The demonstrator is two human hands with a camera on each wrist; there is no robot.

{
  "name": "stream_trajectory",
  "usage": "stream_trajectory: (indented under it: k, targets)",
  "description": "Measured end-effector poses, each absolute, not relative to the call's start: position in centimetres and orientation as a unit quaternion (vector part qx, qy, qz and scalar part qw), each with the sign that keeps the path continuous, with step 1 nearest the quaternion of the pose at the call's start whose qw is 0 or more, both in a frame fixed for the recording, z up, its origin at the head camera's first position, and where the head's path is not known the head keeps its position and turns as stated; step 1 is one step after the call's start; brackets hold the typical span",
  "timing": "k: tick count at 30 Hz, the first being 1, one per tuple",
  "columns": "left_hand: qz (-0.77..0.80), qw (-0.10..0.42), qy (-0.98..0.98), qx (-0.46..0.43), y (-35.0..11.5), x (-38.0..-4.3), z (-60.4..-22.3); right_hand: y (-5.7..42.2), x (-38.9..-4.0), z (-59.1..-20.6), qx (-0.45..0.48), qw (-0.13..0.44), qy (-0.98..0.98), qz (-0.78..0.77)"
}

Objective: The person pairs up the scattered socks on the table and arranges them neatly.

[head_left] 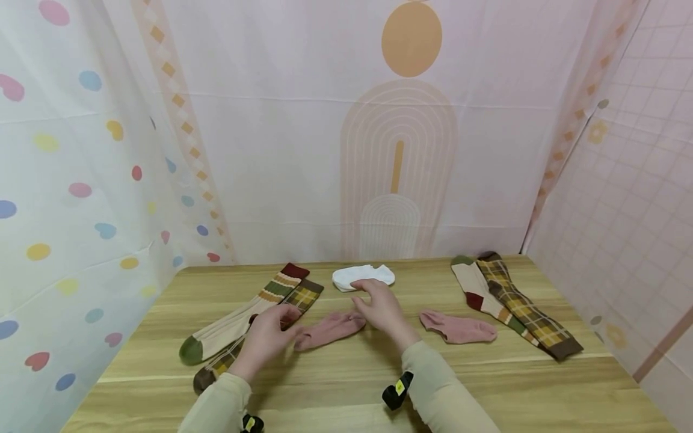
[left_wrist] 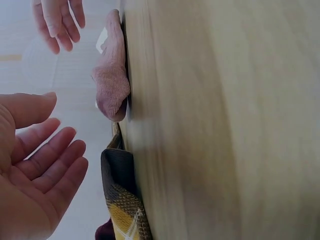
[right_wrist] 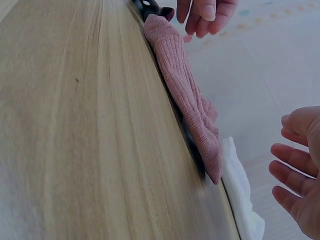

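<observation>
Left hand [head_left: 266, 338]: raised above the table [head_left: 330, 400], fingers gently bent, thumb away from them and nothing held; just beside the near-left end of a pink sock [head_left: 331, 329], with a gap to it in the wrist view.
Right hand [head_left: 381, 310]: also raised, thumb and loosely bent fingers apart, holding nothing; near the pink sock's other end and well apart from the left hand.
Pink sock: lies slantwise on the table between the two hands, touched by neither.
Sleeves: pale beige on both arms, with a black strap [head_left: 397, 391] at the right wrist.
Under the left arm: a plaid sock [head_left: 304, 296] in brown and yellow, partly covered by the left hand, alongside a cream sock [head_left: 238, 319] with a striped top and green toe.
Beyond the right hand: white footwear [head_left: 352, 276] near the table's back edge; whether one sock or two, I cannot tell.
Right side: another pink sock [head_left: 460, 329], then a second cream sock [head_left: 489, 305] and a second plaid sock [head_left: 522, 304], these two partly touching.
Backdrop: pale patterned cloth [head_left: 271, 162] behind the table.
</observation>
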State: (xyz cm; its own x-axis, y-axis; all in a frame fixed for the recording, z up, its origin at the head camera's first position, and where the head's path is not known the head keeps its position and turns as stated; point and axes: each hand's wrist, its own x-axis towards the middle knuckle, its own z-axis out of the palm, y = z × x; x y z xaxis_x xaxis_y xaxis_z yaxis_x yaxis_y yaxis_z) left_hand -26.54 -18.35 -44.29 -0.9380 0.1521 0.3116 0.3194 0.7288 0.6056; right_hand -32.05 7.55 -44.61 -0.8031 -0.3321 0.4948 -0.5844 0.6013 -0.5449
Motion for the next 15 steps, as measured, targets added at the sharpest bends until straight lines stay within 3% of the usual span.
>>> stream_trajectory:
  k: [15]
  targets:
    - [-0.343, 0.093, -0.931, -0.082, -18.27, -25.67, -43.89, 7.69, -32.06, -44.58, 0.271, 0.12, -0.891, 0.343]
